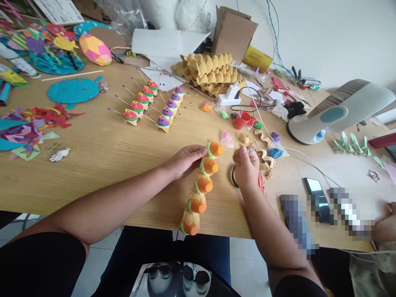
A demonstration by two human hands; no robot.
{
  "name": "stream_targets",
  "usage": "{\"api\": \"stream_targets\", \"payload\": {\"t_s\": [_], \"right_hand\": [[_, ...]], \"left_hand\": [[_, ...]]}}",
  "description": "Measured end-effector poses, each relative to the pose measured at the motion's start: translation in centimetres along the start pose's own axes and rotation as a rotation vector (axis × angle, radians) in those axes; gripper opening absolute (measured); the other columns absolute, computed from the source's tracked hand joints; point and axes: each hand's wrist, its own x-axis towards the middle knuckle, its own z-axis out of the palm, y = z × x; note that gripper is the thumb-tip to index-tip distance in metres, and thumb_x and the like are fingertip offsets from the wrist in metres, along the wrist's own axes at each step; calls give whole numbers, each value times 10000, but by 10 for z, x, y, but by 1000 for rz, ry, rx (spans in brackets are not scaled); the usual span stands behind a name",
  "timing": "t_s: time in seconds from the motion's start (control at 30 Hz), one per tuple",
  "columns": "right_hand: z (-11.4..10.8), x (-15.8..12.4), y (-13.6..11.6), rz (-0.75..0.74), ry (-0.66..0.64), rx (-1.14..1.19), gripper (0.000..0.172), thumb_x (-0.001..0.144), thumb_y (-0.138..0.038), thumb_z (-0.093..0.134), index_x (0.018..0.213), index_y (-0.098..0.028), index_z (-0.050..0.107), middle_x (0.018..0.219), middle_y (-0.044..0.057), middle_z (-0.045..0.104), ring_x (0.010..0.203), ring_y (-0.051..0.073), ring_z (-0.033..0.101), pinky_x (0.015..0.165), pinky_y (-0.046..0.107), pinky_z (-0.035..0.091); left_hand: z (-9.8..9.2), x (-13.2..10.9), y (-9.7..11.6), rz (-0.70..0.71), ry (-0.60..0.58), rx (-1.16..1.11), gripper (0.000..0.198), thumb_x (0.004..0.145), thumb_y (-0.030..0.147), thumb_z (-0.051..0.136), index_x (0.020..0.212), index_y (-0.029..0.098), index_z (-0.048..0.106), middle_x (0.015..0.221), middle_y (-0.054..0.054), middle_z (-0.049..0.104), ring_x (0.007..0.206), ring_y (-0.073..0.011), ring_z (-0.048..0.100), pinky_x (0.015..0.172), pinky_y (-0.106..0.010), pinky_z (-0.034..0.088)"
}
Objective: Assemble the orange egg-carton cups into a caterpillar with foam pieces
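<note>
My left hand [189, 161] pinches the far end of an egg-carton strip [198, 196], which slants toward me over the table's front edge. Each bump of the strip wears an orange clay cap, with a light green clay band along its left side. To the right, my right hand [247, 165] is closed, thumb against the fingers, apart from the strip. A small bluish bit shows at its fingertips, too small to name. Under that hand, a round dark-rimmed object and something red are partly hidden. Beyond stand two finished-looking strips, one red and green [136, 105], one purple and yellow [168, 112].
Bagged pink clay [227, 139], blue clay [275, 153] and a red cup [241, 120] lie beyond my right hand. Egg cartons [210, 70] are stacked at the back. A white fan [334, 109] and a phone [318, 199] are on the right, near another person's hand [390, 220].
</note>
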Motion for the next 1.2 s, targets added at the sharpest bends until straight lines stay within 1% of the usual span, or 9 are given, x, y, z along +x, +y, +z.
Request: {"api": "stream_targets", "payload": {"t_s": [0.07,0.13,0.23,0.37,0.43,0.53,0.77,0.97,1.2], "right_hand": [[8,-1,5,146,-27,138,612,889,-738,562,615,-239,338,620,-29,365,602,139,394,595,307,388],[14,-4,7,272,-101,237,595,884,-747,559,616,-232,432,635,-9,440,630,148,444,609,309,406],[19,-10,7,455,-216,317,460,865,-687,634,800,-231,633,712,2,548,665,153,489,622,302,432],[20,-15,4,584,-265,475,363,830,-592,717,968,-257,691,864,10,620,795,169,548,697,307,499],[20,-15,2,618,-275,564,331,829,-559,735,974,-266,688,916,9,639,835,170,564,727,311,518],[20,-16,0,642,-295,630,297,841,-534,742,964,-271,679,913,2,646,839,168,575,746,311,529],[25,-23,-7,643,-366,704,325,817,-547,773,931,-266,657,872,-6,646,852,182,595,774,326,528],[25,-22,-11,688,-378,764,345,814,-561,764,996,-284,667,980,6,698,899,206,627,777,355,537],[23,-22,-8,666,-343,699,321,828,-542,764,926,-265,636,877,-4,683,850,201,624,756,346,529]], "left_hand": [[0,0,0,-18,-18,-17,367,711,481,906,816,170,744,688,8,655,604,-105,588,581,-226,484],[0,0,0,-33,-23,-24,359,712,481,905,802,180,731,680,12,639,589,-102,565,568,-226,469],[-1,1,0,-53,-30,-26,354,713,486,901,770,194,709,679,7,640,588,-115,562,570,-242,461],[-1,2,0,-76,-30,1,353,713,512,894,863,225,753,817,-37,729,699,-174,652,641,-287,507],[-2,2,0,-76,-18,23,355,716,524,889,891,239,769,877,-48,755,761,-194,681,682,-303,524],[-2,2,0,-70,-5,47,332,723,526,882,897,262,778,911,-45,773,811,-213,702,710,-318,528],[-2,1,-2,-90,-54,77,358,718,554,872,900,257,788,934,-74,787,849,-249,723,727,-339,537],[-6,1,-3,-87,-41,78,321,750,536,856,841,241,772,848,-46,762,737,-200,682,666,-308,518],[-4,0,-2,-98,-43,79,333,721,530,877,862,244,780,839,-46,762,744,-210,696,658,-312,524]]}}
